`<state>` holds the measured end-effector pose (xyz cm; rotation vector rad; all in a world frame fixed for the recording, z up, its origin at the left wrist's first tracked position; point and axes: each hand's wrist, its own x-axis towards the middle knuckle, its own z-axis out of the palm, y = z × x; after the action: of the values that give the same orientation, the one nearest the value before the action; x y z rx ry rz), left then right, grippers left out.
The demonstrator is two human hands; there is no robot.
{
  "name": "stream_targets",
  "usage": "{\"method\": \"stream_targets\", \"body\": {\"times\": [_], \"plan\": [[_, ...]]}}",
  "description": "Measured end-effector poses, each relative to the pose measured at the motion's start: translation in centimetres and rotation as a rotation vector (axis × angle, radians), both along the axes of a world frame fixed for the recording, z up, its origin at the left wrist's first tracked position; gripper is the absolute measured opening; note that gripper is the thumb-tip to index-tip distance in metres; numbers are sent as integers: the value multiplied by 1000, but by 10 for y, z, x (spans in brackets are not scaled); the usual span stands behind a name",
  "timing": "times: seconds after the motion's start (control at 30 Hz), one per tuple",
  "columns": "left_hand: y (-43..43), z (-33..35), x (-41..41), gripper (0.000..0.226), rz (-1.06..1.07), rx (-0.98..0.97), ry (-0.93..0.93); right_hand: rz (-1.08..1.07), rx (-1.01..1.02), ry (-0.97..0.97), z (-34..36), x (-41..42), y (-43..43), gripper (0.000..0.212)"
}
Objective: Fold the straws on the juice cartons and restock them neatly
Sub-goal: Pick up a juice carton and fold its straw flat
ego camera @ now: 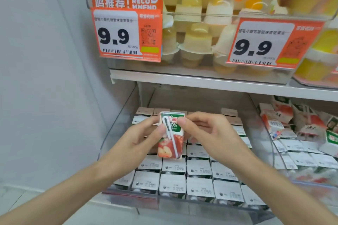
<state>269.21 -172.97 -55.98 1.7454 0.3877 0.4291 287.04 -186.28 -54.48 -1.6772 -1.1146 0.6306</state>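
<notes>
My right hand (210, 133) pinches the upper right corner of the juice carton (164, 148), thumb on the printed face and the other fingers curled behind. My left hand (140, 138) grips the left edge, thumb pressing the face just beside the straw (172, 140). The carton is upright between both hands, lifted above the stock. The white straw runs diagonally down the face, its bent top near the upper left corner by my left thumb. Judgement: the carton is light, its thin board walls dent if squeezed; hold by edges and corners, not broad faces. The straw looks thin, springy and lightly stuck; press at the bend rather than pull, or it may peel off. Below my fingers, packed cartons (199, 168) stand in tidy rows inside a clear bin (182, 199). Right of my right hand, jumbled cartons (285, 124) fill a neighbouring bin. Above sit jelly cups (197, 41) and price tags (117, 36).
</notes>
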Motion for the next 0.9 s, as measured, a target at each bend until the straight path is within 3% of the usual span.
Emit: {"method": "stream_targets", "body": {"times": [0.3,0.7,0.9], "plan": [[1,2,6,39,-16,-391,6,-146,86,413,-1,-11,-6,40],[6,-1,6,42,-66,-574,-13,-150,84,520,-2,-15,-10,18],[5,0,6,43,-74,-575,-3,-171,101,488,-3,-16,-10,13]]}}
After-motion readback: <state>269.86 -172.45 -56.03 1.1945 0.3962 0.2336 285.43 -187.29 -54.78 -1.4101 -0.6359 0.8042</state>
